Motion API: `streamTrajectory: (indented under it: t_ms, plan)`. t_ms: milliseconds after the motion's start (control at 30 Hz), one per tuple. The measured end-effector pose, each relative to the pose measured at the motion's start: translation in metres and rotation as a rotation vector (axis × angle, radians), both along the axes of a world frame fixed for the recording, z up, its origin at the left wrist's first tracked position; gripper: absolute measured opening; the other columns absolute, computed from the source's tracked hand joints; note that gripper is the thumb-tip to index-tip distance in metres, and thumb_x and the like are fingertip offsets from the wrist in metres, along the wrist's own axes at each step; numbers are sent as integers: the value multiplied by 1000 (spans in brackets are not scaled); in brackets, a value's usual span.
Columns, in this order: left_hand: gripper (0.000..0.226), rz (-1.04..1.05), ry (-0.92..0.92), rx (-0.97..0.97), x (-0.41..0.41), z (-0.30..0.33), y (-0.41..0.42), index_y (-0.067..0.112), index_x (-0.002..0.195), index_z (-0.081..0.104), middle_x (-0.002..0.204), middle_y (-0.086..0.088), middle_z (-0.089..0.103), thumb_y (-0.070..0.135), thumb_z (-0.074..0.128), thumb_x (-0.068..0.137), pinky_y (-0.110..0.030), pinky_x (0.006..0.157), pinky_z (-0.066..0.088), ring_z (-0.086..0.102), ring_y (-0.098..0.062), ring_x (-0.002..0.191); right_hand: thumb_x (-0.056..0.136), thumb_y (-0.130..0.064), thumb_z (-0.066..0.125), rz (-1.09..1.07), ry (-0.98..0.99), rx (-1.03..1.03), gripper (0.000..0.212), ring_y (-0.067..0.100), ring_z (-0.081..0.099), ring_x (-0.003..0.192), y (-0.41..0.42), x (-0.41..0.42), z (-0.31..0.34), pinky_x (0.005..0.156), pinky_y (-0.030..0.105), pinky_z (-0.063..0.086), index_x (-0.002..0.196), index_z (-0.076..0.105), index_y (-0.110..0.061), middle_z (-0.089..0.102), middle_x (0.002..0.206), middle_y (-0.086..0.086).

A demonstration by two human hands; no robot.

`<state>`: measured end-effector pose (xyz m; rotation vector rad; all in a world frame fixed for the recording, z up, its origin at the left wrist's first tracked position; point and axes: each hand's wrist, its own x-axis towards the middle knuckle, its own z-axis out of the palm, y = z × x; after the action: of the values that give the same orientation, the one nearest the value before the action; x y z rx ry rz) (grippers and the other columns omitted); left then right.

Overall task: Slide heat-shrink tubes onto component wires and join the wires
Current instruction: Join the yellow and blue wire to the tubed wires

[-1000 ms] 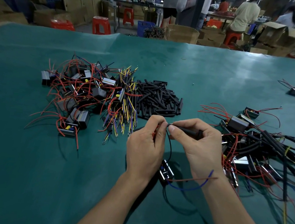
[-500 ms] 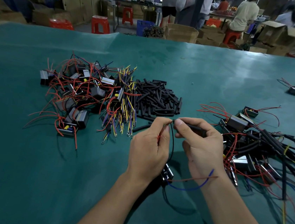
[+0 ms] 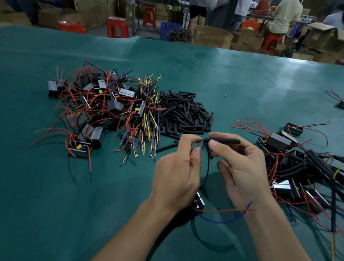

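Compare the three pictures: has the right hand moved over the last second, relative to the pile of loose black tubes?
Yes, slightly. The right hand, pinching a black tube, has drifted away from the person, closing towards the near edge of the tube pile.

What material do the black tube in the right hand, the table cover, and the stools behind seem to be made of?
Black tube: apparently matte polymer heat-shrink; dull black, no shine, straight and round.
Table cover: probably a smooth teal vinyl or rubber mat; it shows soft glare and a raised wrinkle at the far edge.
Stools: likely moulded plastic; uniform glossy red, one-piece look.
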<state>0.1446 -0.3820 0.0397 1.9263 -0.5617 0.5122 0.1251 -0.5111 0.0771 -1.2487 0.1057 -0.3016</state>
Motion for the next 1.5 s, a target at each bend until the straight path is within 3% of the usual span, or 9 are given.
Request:
streamTrajectory:
  t_ms: [233, 467, 767, 867, 967, 1100, 1267, 1400, 1500]
  plan:
    - [15, -9, 36, 11, -1, 1, 0, 32, 116, 35, 70, -10, 65, 34, 34, 101, -53, 63, 49, 60, -43, 67, 79, -19, 73, 50, -10, -93, 33, 7, 50, 62, 2, -1, 1, 36, 14, 27, 107, 75, -1, 59, 70, 3]
    - [15, -8, 61, 38, -1, 0, -1, 34, 116, 33, 83, -8, 73, 37, 33, 100, -51, 67, 52, 67, -40, 72, 80, -25, 72, 13, -32, -133, 32, 10, 36, 47, 1, 0, 1, 36, 14, 26, 104, 77, -6, 48, 60, 9]
    - [8, -9, 13, 54, 0, -1, 0, 29, 99, 37, 79, -3, 70, 36, 37, 102, -49, 63, 53, 66, -37, 71, 75, -38, 76, 5, -62, -227, 30, 8, 39, 44, -4, 0, 1, 38, 14, 28, 92, 80, -13, 48, 62, 16]
    - [10, -11, -7, 60, 0, -1, 2, 27, 97, 40, 77, -2, 69, 36, 40, 102, -48, 64, 52, 67, -35, 73, 80, -33, 77, -14, -105, -330, 24, 12, 44, 49, -5, 0, 0, 46, 16, 34, 89, 79, -11, 52, 65, 25]
    - [12, 9, -7, 56, 0, -2, 3, 28, 97, 41, 76, -1, 69, 38, 34, 99, -48, 64, 51, 65, -34, 70, 90, -22, 76, -23, -142, -443, 8, 10, 42, 50, -6, 1, -3, 48, 16, 36, 84, 79, -17, 56, 57, 1]
    - [16, 1, 51, 8, -1, -2, 4, 30, 95, 40, 72, 0, 70, 39, 29, 88, -48, 66, 51, 66, -32, 67, 93, -13, 73, -3, -196, -458, 14, 0, 43, 46, -3, 3, -6, 49, 8, 34, 81, 77, -18, 55, 53, -16]
    - [23, -4, 122, -7, -1, 0, 4, 34, 106, 39, 74, 2, 73, 36, 31, 85, -49, 72, 51, 67, -31, 74, 94, -8, 71, 19, -222, -448, 12, -1, 56, 52, 3, 2, -7, 56, 10, 45, 82, 75, -11, 64, 58, -11]
    - [26, -51, 144, -15, -2, 3, 4, 38, 110, 38, 73, 8, 74, 35, 34, 85, -47, 73, 54, 69, -28, 73, 93, -10, 73, 63, -202, -509, 8, 17, 64, 70, 2, 2, -6, 67, 26, 54, 85, 76, -9, 72, 77, 17]
    - [30, -44, 152, -14, 0, 1, 5, 34, 112, 38, 70, 0, 70, 38, 32, 83, -50, 69, 52, 65, -36, 70, 93, -7, 73, 78, -203, -582, 8, 15, 68, 71, 3, 3, -8, 68, 22, 55, 87, 76, -12, 76, 78, 9]
